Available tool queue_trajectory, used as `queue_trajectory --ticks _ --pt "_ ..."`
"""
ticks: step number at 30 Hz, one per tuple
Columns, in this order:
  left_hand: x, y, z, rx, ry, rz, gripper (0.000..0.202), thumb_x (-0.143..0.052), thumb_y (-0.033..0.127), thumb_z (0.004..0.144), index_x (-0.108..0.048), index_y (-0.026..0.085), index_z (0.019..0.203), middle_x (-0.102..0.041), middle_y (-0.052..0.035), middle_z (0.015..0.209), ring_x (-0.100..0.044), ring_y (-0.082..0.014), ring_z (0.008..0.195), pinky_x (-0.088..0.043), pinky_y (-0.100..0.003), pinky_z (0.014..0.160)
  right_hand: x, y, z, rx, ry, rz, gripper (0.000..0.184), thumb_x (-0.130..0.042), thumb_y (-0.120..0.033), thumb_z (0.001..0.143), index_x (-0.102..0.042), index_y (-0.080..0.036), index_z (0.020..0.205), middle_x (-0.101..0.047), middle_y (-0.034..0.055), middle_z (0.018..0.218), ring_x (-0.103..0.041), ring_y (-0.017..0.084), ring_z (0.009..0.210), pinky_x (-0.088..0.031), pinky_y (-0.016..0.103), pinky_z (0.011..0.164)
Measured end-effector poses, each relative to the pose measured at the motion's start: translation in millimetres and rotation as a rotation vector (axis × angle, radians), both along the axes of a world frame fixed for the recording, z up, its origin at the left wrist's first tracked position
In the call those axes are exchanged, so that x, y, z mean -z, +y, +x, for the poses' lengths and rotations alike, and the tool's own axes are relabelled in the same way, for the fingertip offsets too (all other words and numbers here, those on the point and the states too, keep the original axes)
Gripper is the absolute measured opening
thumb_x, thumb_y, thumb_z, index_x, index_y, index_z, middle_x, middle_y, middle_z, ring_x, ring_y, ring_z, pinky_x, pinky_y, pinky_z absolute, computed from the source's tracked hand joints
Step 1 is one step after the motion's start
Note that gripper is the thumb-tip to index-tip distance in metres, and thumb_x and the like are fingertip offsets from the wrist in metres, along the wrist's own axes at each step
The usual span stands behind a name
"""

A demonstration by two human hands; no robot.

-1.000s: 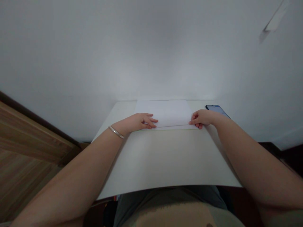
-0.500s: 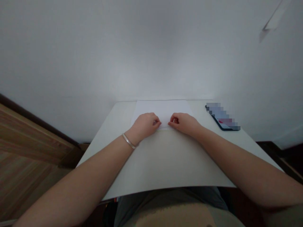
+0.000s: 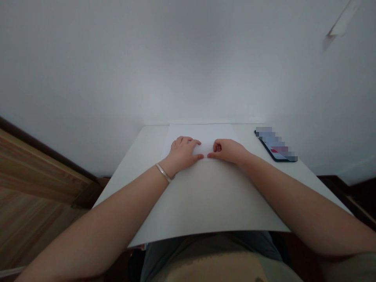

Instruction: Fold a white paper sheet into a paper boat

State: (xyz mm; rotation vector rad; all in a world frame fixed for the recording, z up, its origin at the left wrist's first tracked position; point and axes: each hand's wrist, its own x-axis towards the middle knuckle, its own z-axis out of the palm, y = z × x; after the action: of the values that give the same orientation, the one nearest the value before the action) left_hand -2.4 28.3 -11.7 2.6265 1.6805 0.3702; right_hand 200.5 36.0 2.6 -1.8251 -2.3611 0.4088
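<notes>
A white sheet of paper [image 3: 202, 132] lies on the white table, its far edge close to the wall. My left hand [image 3: 184, 152], with a silver bangle [image 3: 163, 172] at its wrist, rests on the left part of the sheet, fingers spread and thumb along the near edge. Opposite it, my right hand [image 3: 227, 150] has its fingers curled in at the sheet's near edge, the thumb stretched along that edge. The two thumb tips almost meet. Both hands cover parts of the paper.
To the right of the paper, a phone [image 3: 276, 145] with a blurred-out screen lies on the table [image 3: 205, 199]. A plain wall [image 3: 188, 70] rises behind the table. Wooden furniture [image 3: 38, 188] stands at the left, and a loose flap [image 3: 342, 23] hangs at the upper right.
My left hand has opened from a pinch, spreading its fingers forward over the paper. My right hand has shifted only slightly, its thumb now further from the curled fingers.
</notes>
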Motion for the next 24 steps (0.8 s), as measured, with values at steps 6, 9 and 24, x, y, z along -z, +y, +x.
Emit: queue_trajectory --ticks 6,9,24 --pt "1.9 12.2 -11.9 -0.007 0.097 -0.119 0.072 -0.057 0.058 0.079 -0.040 0.027 0.142 -0.038 -0.0128 0.147 -0.031 -0.0361 0.135 -0.021 -0.052 0.110 1.8 7.5 14.6 0.045 -0.068 -0.080 0.043 -0.064 -0.063 0.067 -0.065 -0.023 0.081 -0.070 0.0056 0.085 -0.060 0.019 0.072 -0.036 0.027 0.054" --pt "2.0 15.8 -18.9 -0.036 0.137 -0.188 0.077 -0.056 0.062 0.078 -0.035 0.028 0.144 -0.034 -0.0129 0.150 -0.025 -0.0385 0.138 -0.019 -0.055 0.110 2.0 10.4 27.1 0.063 -0.076 -0.118 0.042 -0.066 -0.061 0.066 -0.066 -0.023 0.081 -0.069 0.0053 0.082 -0.060 0.019 0.070 -0.036 0.028 0.055" --pt "-1.8 29.8 -53.3 0.033 0.214 -0.390 0.079 -0.059 0.056 0.078 -0.031 0.029 0.146 -0.020 -0.0146 0.156 -0.019 -0.0389 0.142 -0.022 -0.055 0.110 16.3 29.0 78.2 0.084 0.011 -0.351 0.025 -0.068 -0.045 0.068 -0.061 -0.021 0.067 -0.060 -0.0012 0.057 -0.051 0.011 0.049 -0.034 0.024 0.047"
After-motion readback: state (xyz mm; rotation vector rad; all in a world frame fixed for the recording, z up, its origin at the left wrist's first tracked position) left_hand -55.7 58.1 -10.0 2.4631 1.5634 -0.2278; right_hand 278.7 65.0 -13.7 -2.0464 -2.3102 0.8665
